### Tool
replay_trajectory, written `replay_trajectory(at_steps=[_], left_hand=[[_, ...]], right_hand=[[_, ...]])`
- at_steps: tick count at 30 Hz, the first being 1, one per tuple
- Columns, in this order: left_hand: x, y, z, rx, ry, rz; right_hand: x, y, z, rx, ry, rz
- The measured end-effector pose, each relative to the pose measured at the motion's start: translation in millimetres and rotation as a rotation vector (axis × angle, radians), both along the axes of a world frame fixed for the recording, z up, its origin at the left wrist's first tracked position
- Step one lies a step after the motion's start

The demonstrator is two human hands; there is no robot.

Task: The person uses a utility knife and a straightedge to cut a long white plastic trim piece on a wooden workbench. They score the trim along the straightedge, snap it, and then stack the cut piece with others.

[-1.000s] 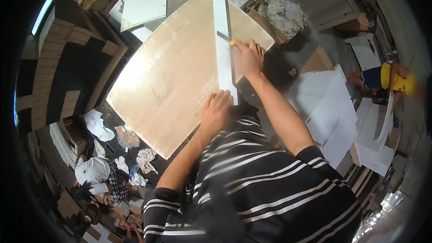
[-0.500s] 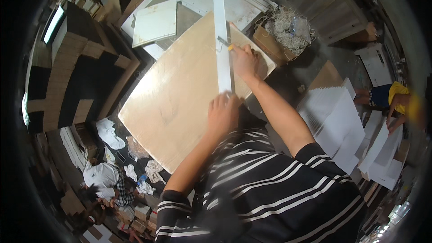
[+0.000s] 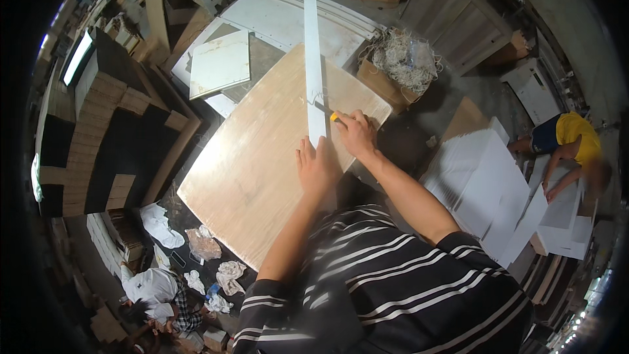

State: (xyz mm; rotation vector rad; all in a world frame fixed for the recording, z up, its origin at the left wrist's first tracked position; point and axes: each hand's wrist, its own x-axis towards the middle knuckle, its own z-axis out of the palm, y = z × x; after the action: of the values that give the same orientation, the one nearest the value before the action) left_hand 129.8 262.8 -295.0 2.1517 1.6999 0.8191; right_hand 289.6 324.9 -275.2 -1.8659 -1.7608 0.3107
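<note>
A long white strip (image 3: 312, 39) runs lengthwise over a wood-coloured panel (image 3: 242, 164) and past its far edge. Over the strip's near part lies my left hand (image 3: 318, 169), its fingers extended and holding the strip against the panel. Just right of the strip, my right hand (image 3: 358, 134) is closed round a yellow-handled scraper (image 3: 335, 117). The tool's thin grey blade reaches the strip's face. Small curled shavings (image 3: 316, 96) sit at the blade. Most of the handle is hidden in my fingers.
A box of tangled shredded packing (image 3: 409, 59) stands beyond the panel's right corner. White boards (image 3: 472, 177) are stacked to my right, near a person in yellow (image 3: 576, 136). Dark-and-brown stacked panels (image 3: 111, 131) rise at left; another person (image 3: 154, 292) sits lower left.
My right hand has drawn the scraper along the strip toward my left hand, narrowing the gap between them. My left hand stays on the strip. The whole view has shifted slightly.
</note>
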Motion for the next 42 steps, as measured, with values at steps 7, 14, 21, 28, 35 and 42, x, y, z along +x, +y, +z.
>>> replay_trajectory(at_steps=[7, 14, 21, 28, 35, 42], left_hand=[[-34.4, -26.6, 1.2, 0.002, -0.042, -0.084], [-61.5, -44.0, 8.1, -0.035, -0.03, -0.1], [-66.7, -52.6, 20.4, 0.033, 0.044, -0.06], [-71.0, -59.9, 20.8, 0.134, 0.004, -0.026], [-74.0, -61.7, 24.6, 0.334, -0.019, 0.006], [-97.1, -80.9, 21.5, 0.221, -0.003, -0.02]], right_hand=[[-17.0, -16.5, 1.8, -0.027, -0.086, -0.015], [-32.1, -27.3, -3.0, 0.002, -0.08, -0.064], [-47.4, -43.6, 1.6, -0.107, -0.046, -0.059], [-47.3, -36.2, 2.6, -0.05, -0.111, -0.077], [-50.2, -27.7, 1.0, 0.023, -0.14, -0.086], [-52.7, -9.3, -2.9, 0.02, -0.114, -0.107]])
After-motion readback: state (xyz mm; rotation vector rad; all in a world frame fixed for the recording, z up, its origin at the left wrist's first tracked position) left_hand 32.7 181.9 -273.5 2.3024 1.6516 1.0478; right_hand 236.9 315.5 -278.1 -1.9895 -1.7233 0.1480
